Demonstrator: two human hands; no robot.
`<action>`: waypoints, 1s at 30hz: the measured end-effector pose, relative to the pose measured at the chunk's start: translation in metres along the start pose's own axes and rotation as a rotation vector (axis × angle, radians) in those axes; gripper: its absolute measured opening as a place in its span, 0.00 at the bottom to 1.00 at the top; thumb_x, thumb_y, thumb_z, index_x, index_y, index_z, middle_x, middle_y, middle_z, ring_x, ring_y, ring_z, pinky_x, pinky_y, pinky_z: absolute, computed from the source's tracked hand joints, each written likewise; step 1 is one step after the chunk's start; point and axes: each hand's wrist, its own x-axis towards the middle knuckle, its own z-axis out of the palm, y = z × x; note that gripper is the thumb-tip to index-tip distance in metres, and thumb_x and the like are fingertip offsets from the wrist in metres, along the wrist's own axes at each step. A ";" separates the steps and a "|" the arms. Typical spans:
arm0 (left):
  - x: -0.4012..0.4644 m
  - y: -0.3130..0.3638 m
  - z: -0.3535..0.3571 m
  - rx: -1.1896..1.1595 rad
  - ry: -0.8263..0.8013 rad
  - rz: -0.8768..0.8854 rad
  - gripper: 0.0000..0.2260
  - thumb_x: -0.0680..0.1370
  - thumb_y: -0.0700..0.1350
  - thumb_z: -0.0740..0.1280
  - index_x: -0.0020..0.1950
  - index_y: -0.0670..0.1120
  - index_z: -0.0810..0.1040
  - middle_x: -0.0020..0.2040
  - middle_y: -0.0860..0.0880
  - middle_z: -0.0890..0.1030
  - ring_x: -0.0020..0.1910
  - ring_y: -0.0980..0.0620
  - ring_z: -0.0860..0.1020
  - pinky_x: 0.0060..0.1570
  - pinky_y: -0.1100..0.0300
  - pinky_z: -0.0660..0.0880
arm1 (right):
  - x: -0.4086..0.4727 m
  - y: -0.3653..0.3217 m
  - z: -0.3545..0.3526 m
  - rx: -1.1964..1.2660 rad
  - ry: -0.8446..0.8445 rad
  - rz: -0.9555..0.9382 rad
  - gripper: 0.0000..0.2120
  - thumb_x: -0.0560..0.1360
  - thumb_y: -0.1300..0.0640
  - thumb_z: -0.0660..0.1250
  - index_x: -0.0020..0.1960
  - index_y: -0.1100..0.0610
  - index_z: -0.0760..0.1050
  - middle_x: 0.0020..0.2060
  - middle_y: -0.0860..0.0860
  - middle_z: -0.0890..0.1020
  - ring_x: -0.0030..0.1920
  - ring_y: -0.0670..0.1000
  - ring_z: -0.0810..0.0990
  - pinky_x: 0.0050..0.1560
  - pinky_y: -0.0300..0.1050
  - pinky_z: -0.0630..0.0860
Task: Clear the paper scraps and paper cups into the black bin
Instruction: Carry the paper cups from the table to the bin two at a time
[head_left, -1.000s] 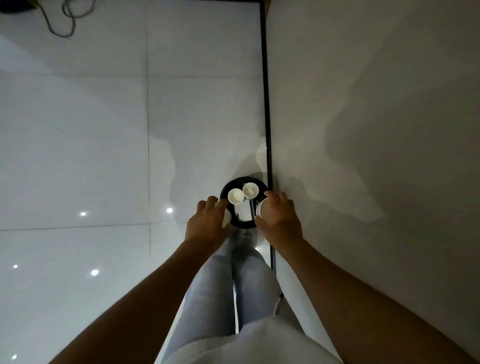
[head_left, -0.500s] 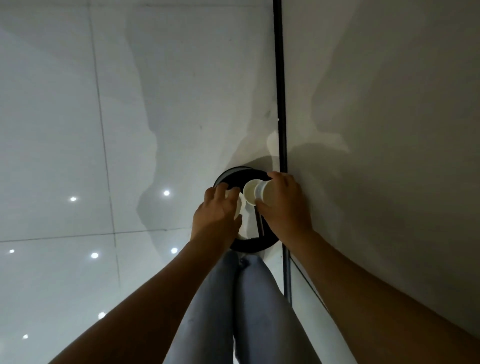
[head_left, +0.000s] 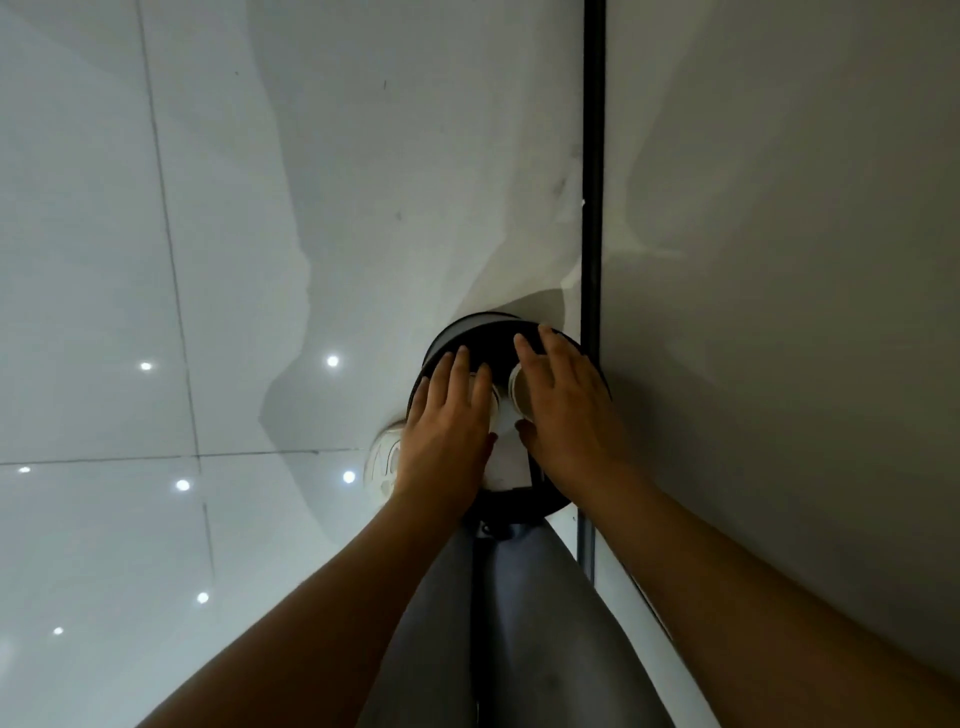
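Since a second ago both hands dropped lower over the bin and the fingers went flat, no more curled grip on the cups. Near to far: legs (head_left: 519, 623), then left hand (head_left: 447, 431) and right hand (head_left: 566, 415), both released, spread over two paper cups (head_left: 515, 387) sitting inside the black bin (head_left: 457, 332). Bin's jammed against the wall (head_left: 779, 312) on the right; open floor (head_left: 156, 260) on the left.
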 end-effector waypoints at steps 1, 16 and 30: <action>0.001 0.000 0.001 0.006 -0.011 0.006 0.38 0.75 0.53 0.70 0.77 0.44 0.55 0.78 0.41 0.54 0.77 0.42 0.52 0.74 0.49 0.55 | 0.000 -0.001 0.000 -0.005 -0.004 0.003 0.44 0.74 0.55 0.71 0.79 0.52 0.45 0.78 0.55 0.49 0.78 0.56 0.49 0.75 0.51 0.51; -0.154 0.003 -0.175 -0.159 -0.004 -0.179 0.27 0.81 0.52 0.58 0.77 0.46 0.53 0.78 0.44 0.54 0.77 0.45 0.51 0.75 0.52 0.49 | -0.114 -0.089 -0.169 -0.007 -0.094 -0.005 0.34 0.77 0.52 0.64 0.78 0.55 0.53 0.76 0.56 0.58 0.74 0.57 0.60 0.73 0.49 0.60; -0.387 0.021 -0.283 -0.279 0.164 -0.570 0.22 0.81 0.50 0.56 0.74 0.47 0.59 0.75 0.46 0.61 0.74 0.47 0.59 0.75 0.52 0.51 | -0.283 -0.260 -0.272 -0.283 -0.232 -0.478 0.29 0.81 0.51 0.59 0.78 0.52 0.51 0.77 0.53 0.55 0.76 0.54 0.55 0.75 0.50 0.57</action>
